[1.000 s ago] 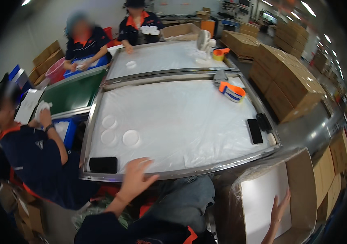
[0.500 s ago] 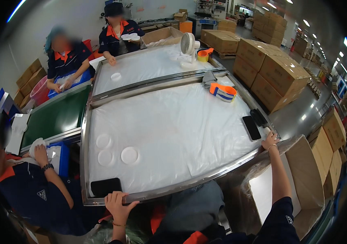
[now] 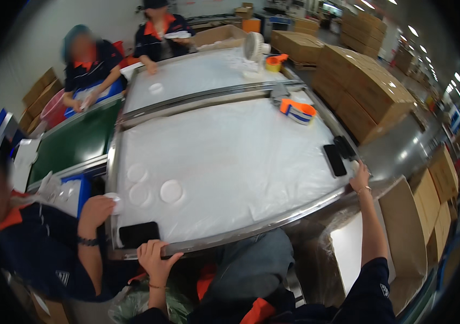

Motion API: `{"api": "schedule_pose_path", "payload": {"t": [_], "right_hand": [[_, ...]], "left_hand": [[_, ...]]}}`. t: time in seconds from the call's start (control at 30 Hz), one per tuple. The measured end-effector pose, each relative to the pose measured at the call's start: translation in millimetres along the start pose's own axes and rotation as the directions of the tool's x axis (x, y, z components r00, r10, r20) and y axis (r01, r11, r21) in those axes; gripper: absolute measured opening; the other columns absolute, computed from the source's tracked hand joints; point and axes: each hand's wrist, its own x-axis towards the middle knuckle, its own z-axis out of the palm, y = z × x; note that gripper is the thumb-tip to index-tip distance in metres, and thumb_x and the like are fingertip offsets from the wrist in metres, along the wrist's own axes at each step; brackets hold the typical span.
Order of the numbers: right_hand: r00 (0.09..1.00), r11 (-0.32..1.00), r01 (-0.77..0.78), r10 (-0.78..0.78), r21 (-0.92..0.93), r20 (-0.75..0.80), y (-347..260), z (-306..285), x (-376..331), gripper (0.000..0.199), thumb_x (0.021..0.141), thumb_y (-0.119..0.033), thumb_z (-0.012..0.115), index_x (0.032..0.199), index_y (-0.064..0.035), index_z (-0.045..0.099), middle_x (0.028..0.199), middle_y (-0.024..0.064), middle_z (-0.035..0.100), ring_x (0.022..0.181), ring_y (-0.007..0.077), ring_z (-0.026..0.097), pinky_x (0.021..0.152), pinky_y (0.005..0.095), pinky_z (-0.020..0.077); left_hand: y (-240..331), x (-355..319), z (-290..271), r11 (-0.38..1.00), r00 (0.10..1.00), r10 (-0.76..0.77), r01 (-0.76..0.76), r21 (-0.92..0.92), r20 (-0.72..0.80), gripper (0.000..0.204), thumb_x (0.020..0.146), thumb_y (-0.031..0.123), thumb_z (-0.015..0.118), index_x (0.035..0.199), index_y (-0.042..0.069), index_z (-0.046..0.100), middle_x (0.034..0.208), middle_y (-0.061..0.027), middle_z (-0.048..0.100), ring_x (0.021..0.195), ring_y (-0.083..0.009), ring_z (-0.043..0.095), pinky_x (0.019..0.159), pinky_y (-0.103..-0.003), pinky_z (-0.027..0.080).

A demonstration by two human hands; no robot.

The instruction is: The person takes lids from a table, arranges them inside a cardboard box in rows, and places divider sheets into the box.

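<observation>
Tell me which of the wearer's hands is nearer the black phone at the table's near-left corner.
Left. The left hand is on the table's metal edge beside the phone; the right hand is at the near-right corner.

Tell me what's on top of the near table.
I see three pale discs, two black slabs, a dark item, an orange band and grey cloth on its film. Your right hand hides part of one corner; the film hides whatever's beneath.
</observation>
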Motion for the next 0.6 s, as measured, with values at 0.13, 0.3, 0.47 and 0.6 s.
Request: {"api": "schedule_pose_path", "payload": {"t": [0.13, 0.3, 0.47, 0.6], "right_hand": [[0.980, 0.991, 0.123, -0.112, 0.054, -0.167, 50, -2, 12, 0.078, 0.065, -0.005, 0.064, 0.139, -0.0049, 0.037, 0.131, 0.0262, 0.049, 0.123, 0.0420, 0.044, 0.107, 0.0481, 0.0331], [0.976, 0.927, 0.187, -0.139, 0.326, -0.167, 25, -33, -28, 0.066, 0.078, -0.009, 0.062, 0.140, -0.0008, 0.038, 0.136, 0.0226, 0.046, 0.127, 0.0382, 0.042, 0.107, 0.0441, 0.0331], [0.892, 0.943, 0.262, -0.155, 0.207, -0.425, -6, -114, -178, 0.060, 0.095, -0.018, 0.056, 0.147, -0.0043, 0.030, 0.148, 0.0196, 0.033, 0.137, 0.0319, 0.032, 0.112, 0.0422, 0.0263], [0.955, 0.928, -0.180, 0.245, 0.325, -0.170, 86, -98, -265, 0.070, 0.096, -0.036, 0.053, 0.151, -0.0055, 0.021, 0.152, 0.0178, 0.029, 0.140, 0.0304, 0.028, 0.113, 0.0413, 0.0244]], "left_hand": [[7, 6, 5, 0.995, 0.998, -0.021, 0.014, -0.098, -0.064, 0.025, 0.070, 0.033, 0.075, 0.075, 0.013, 0.060, 0.073, 0.0001, 0.054, 0.070, -0.0207, 0.051, 0.073, -0.034, 0.036], [-1, -6, 14, 0.993, 0.969, -0.118, 0.108, -0.058, -0.216, 0.013, 0.079, 0.019, 0.063, 0.071, 0.011, 0.058, 0.071, -0.0023, 0.055, 0.068, -0.0225, 0.051, 0.075, -0.035, 0.036], [4, -2, 19, 0.990, 0.981, -0.126, 0.117, -0.073, -0.148, 0.010, 0.079, 0.020, 0.062, 0.072, 0.012, 0.059, 0.071, -0.0018, 0.055, 0.069, -0.0221, 0.051, 0.076, -0.035, 0.036], [9, 5, 22, 0.990, 0.973, -0.129, 0.136, 0.023, -0.190, 0.014, 0.082, 0.021, 0.057, 0.070, 0.014, 0.058, 0.071, -0.0021, 0.055, 0.070, -0.0232, 0.052, 0.075, -0.036, 0.036]]}}
